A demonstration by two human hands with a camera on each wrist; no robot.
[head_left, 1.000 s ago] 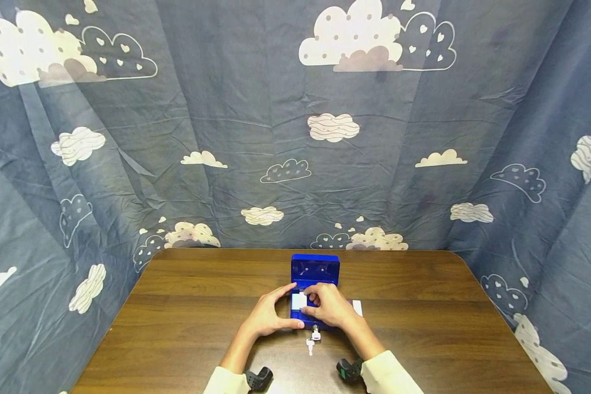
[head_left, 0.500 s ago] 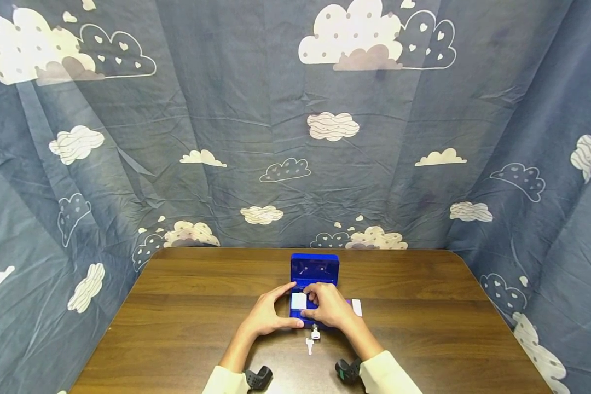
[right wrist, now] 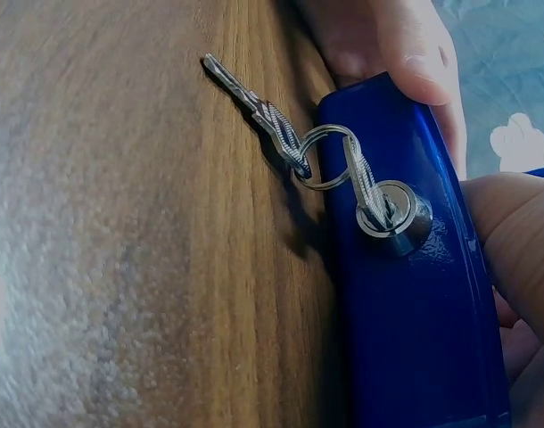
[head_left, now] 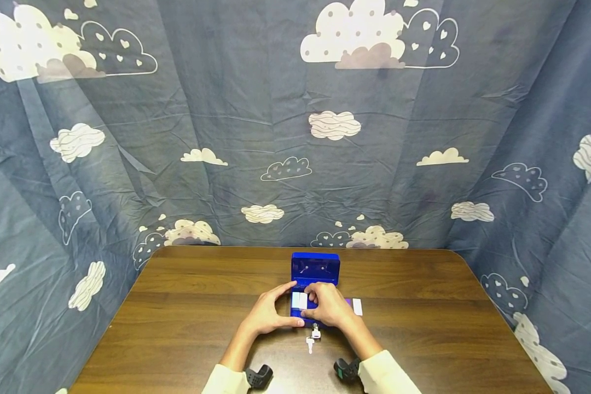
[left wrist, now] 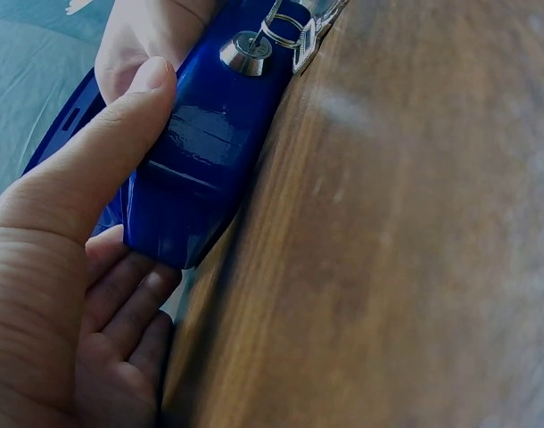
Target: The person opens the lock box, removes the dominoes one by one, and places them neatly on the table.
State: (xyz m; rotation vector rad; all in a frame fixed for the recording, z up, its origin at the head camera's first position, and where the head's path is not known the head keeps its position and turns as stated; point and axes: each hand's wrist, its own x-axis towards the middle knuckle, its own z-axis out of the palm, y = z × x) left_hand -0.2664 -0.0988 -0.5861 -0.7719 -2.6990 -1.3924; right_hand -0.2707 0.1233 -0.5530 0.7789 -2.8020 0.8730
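On the wooden table stands a blue cash box, lid raised, 1 key in the front lock. The left hand grips its left end, thumb and fingers spread. The right hand reaches inside beside 2 small pale blocks; whether its curved fingers pinch 1, I cannot tell.

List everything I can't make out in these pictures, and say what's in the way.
Head view: the right part of the blue box's inside, covered by the right hand.
Head view: the rest of the purple item, behind the right hand.
Head view: any print on the white block, too small.
Left wrist view: the keys, cut off by the top edge.
Right wrist view: the inserted key's tip, inside the lock.
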